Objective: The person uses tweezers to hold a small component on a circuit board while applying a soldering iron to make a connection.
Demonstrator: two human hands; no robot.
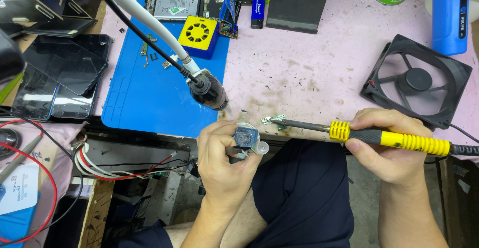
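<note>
Soldering iron (389, 138), gripped pen-style in right hand (389, 150), rests its tip on small board (274, 120) at bench edge while left hand (224, 160) clasps blue jar (246, 138) close by.

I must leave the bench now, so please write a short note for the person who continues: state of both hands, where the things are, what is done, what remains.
Left hand: grips a small blue holder with a dark pad, near the table edge.
Right hand: grips the yellow-handled soldering iron; its tip lies at a small green circuit piece on the pink table.
A white hose with a black nozzle hangs just above.
Done: iron and holder are in hand.
Left: whether any joint is finished cannot be told; the piece is too small to see.
</note>
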